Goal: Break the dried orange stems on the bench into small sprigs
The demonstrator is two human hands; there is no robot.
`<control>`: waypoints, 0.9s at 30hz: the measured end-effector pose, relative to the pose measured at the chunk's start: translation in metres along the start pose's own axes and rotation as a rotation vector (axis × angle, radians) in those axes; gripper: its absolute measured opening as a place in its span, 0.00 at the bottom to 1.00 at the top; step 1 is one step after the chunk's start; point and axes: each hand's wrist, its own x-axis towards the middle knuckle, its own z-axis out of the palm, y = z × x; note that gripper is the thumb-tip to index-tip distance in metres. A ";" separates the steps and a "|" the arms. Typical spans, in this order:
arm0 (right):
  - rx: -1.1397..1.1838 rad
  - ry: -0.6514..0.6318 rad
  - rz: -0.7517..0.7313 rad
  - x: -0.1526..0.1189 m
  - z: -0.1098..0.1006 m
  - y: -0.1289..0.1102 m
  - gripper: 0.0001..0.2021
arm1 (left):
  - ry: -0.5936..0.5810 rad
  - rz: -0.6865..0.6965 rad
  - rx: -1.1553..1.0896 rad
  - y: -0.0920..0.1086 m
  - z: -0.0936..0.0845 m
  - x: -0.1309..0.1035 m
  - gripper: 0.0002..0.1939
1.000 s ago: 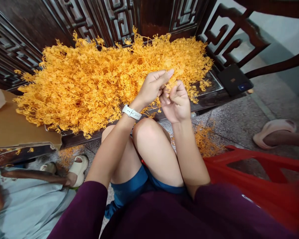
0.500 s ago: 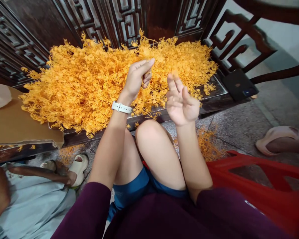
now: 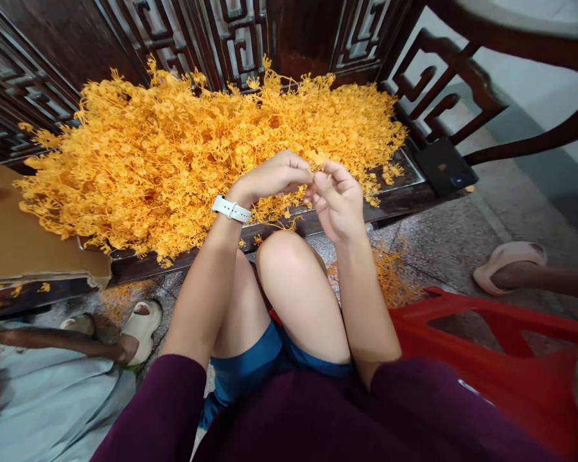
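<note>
In front of my knees, my left hand, with a pale watch strap at its wrist, is closed in a pinch. Whatever lies within that pinch is too small and hidden to make out. My right hand meets it fingertip to fingertip, its thumb and forefinger closed on a small yellow plastic flower piece, which partly blends into the pile behind. A large heap of yellow artificial flower sprigs spreads over the dark wooden bench, just beyond both hands.
A cardboard box stands at the left, beside a person in pale grey clothing. A dark phone lies at the bench's right end. A red plastic stool is at my right. Orange scraps litter the floor.
My hands have come together from apart. The left hand has lowered and turned its fingers rightward; the right has moved inward and gone from spread fingers to a pinch. The view has shifted slightly.
</note>
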 end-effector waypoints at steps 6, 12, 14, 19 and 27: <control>0.039 -0.016 0.002 -0.001 -0.003 -0.003 0.22 | -0.043 -0.025 -0.058 -0.001 0.005 0.000 0.28; 0.358 -0.373 -0.010 -0.018 0.005 -0.009 0.28 | 0.121 0.136 -0.378 0.017 0.013 -0.001 0.33; 0.375 -0.591 -0.030 -0.027 -0.001 -0.007 0.27 | 0.322 0.188 -0.399 0.020 0.002 -0.004 0.34; 0.262 -0.693 -0.041 -0.019 -0.020 -0.005 0.23 | 0.398 0.201 -0.372 0.008 -0.028 -0.013 0.30; 0.337 -0.141 0.164 0.006 -0.011 -0.003 0.23 | 0.107 0.026 -0.128 0.004 -0.018 -0.018 0.19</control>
